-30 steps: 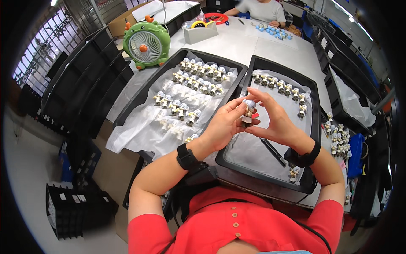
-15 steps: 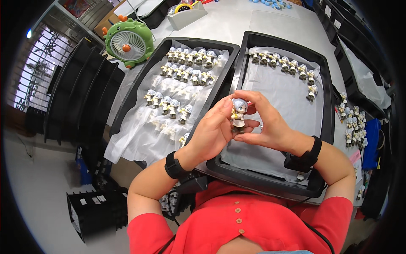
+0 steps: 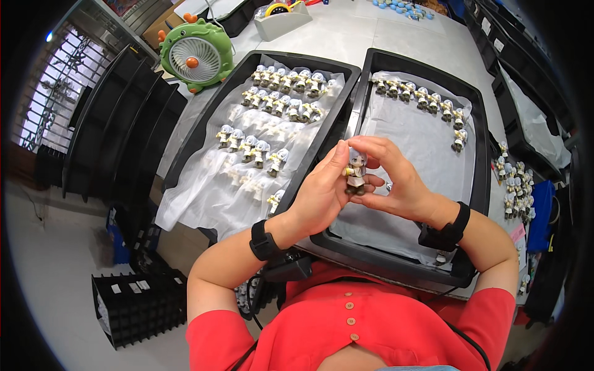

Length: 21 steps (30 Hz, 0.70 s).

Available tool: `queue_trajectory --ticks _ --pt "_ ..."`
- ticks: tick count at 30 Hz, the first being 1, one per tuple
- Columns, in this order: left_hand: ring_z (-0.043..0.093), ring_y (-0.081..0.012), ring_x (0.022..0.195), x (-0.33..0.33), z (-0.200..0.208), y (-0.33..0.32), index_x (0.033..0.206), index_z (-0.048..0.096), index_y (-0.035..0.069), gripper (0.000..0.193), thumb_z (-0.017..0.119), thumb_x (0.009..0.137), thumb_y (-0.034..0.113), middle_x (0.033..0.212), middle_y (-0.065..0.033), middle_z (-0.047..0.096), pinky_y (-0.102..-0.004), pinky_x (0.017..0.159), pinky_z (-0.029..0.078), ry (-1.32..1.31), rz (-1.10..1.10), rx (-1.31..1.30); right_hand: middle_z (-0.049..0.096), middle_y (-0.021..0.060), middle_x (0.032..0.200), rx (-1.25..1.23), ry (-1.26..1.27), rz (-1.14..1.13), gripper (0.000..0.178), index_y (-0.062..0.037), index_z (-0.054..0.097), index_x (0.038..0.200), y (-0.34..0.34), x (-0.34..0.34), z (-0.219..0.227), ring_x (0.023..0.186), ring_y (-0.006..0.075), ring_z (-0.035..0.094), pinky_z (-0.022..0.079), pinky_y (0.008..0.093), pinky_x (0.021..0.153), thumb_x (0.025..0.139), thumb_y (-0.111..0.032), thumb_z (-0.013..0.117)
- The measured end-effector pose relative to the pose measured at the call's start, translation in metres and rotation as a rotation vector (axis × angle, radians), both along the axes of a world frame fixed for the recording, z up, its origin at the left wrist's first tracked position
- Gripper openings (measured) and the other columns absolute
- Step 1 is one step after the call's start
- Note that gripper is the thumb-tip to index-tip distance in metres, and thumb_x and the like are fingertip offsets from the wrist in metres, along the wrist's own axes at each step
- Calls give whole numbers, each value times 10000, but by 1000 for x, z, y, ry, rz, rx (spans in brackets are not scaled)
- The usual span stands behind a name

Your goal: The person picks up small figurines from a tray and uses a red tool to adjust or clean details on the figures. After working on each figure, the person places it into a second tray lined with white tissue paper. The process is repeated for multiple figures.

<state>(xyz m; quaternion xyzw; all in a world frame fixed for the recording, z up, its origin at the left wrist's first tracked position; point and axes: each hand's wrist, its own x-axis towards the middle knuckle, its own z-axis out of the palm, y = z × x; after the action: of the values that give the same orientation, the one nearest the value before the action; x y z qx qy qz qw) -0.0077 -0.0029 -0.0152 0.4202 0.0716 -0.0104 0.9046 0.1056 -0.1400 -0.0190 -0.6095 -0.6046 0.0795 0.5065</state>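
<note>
A small figurine [image 3: 356,172] with pale grey-blue hair, a white outfit and dark boots stands upright between my two hands, above the near left part of the right tray. My left hand [image 3: 321,196] holds it from the left, thumb raised beside its head and the other fingers mostly hidden. With curled fingers, my right hand [image 3: 399,187] grips it at the head and near the boots. Like figurines [image 3: 281,104] lie in rows under and on thin white sheeting [image 3: 195,188] in the left tray [image 3: 352,74]. Others [image 3: 427,99] line the far and right sides of the right tray [image 3: 479,173].
A green fan [image 3: 198,57] stands beyond the left tray, near a grey tape dispenser [image 3: 283,23]. Loose figurines [image 3: 516,188] crowd the table's right side by a blue object [image 3: 542,213]. Black trays [image 3: 108,133] are stacked at left; a black crate [image 3: 139,306] sits on the floor.
The figurine has turned slightly within my hands, its front facing me more squarely. Both hands keep their hold, and the whole view has shifted a little.
</note>
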Motion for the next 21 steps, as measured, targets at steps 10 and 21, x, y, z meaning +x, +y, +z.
queue_trajectory --ticks 10,21 --pt "578 -220 1046 -1 6 -2 1365 335 55 447 429 978 257 1186 -96 535 -348 826 492 -76 110 76 475 100 1296 28 -57 -49 733 -81 410 1312 1 7 -7 1113 236 505 459 341 871 666 -26 752" --pt "576 -200 1050 -1 8 -3 1384 313 61 500 504 952 224 1203 -92 516 -330 851 492 -90 123 123 513 83 1227 83 -68 -77 715 -103 439 1291 2 4 -5 1018 233 542 476 328 831 652 -17 748"
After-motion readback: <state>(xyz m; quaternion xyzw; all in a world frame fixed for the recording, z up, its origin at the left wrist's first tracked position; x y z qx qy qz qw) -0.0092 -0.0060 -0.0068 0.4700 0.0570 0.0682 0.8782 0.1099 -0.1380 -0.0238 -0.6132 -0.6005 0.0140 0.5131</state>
